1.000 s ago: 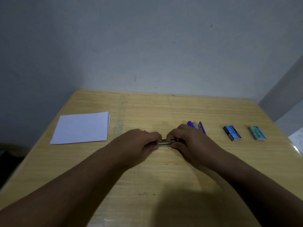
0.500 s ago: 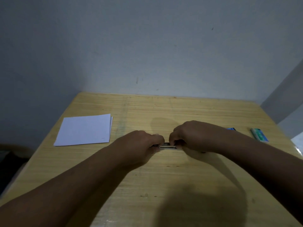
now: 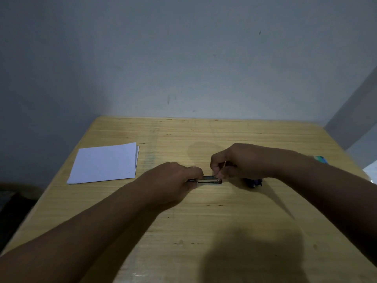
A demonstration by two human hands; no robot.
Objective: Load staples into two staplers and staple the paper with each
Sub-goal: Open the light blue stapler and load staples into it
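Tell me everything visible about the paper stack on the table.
The paper stack is a small pile of plain white sheets, rectangular and blank on top. It lies flat on the left side of the wooden table. Its sheet edges show slightly fanned along the right side, so it is several sheets, loosely squared. Nothing rests on it, and neither hand touches it. No staple can be made out in it.

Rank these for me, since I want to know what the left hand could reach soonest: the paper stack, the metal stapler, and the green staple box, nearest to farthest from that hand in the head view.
1. Metal stapler: held at the left hand, mid-table.
2. Paper stack: farther left on the table.
3. Green staple box: far right edge, beyond the right hand.
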